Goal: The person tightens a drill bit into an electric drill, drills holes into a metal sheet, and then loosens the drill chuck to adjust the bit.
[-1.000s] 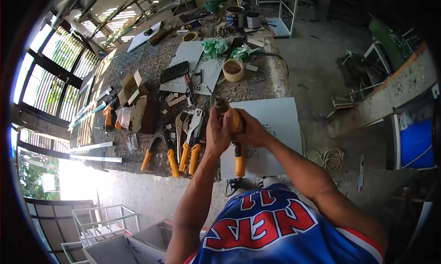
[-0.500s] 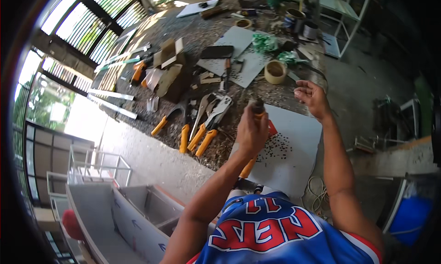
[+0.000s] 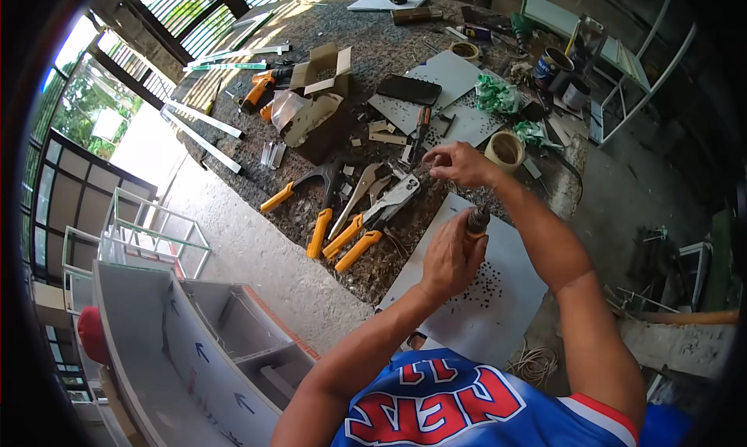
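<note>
My left hand (image 3: 451, 262) is wrapped around a cordless drill, its dark chuck (image 3: 479, 216) pointing up and away from me; most of the orange body is hidden behind my fingers. Underneath it lies a pale flat sheet (image 3: 513, 291) scattered with small dark pieces (image 3: 486, 282). Farther away, my right hand (image 3: 464, 165) reaches leftward over the bench, thumb and fingers drawn together. Whatever its fingertips may hold is too small to make out. Just left of them lie an orange-and-black handled tool (image 3: 421, 128) and locking pliers (image 3: 401, 194).
Several orange-handled tools (image 3: 358, 251) lie along the bench's near left edge. Behind them stand an open cardboard box (image 3: 340, 62) and another orange drill (image 3: 261, 89). A tape roll (image 3: 506, 150) sits beside my right forearm. A grey cabinet (image 3: 144, 322) stands at lower left.
My right hand has swung left and down from beyond the tape roll toward the tools. My left hand, still gripping the drill, has shifted right and nearer. The view has turned somewhat.
</note>
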A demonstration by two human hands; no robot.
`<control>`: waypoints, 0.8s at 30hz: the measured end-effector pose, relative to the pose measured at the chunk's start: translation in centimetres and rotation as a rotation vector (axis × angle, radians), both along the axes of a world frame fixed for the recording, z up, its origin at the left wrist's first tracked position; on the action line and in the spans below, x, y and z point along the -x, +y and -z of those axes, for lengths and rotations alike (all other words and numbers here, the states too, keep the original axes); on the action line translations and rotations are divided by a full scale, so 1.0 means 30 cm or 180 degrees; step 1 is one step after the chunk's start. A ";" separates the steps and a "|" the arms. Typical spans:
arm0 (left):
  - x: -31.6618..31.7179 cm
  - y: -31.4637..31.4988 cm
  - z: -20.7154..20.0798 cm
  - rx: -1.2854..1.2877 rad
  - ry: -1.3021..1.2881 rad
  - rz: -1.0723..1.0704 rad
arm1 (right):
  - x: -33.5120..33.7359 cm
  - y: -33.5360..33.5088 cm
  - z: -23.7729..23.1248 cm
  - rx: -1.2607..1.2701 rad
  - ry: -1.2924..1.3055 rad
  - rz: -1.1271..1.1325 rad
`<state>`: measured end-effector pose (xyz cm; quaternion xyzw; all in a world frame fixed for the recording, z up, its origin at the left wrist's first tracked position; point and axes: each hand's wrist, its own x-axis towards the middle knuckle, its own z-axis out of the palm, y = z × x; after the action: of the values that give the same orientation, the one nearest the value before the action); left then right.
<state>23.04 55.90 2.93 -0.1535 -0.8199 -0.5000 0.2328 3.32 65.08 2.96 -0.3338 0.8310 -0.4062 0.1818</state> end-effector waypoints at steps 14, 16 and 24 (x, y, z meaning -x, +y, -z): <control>0.017 -0.022 0.001 -0.0091 -0.0223 -0.0081 | 0.309 -0.112 0.026 -0.0429 0.0831 0.0460; 0.008 -0.028 -0.008 -0.0139 -0.0358 -0.0121 | 0.314 -0.162 0.029 -0.0362 0.1095 0.0170; 0.027 -0.050 -0.021 -0.0218 -0.0411 0.0060 | 0.203 -0.327 -0.014 -0.0133 0.0646 -0.0632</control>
<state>22.22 54.39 3.57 -0.1207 -0.8141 -0.5388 0.1798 -2.77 55.27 3.38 -0.4498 0.8163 -0.3330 0.1431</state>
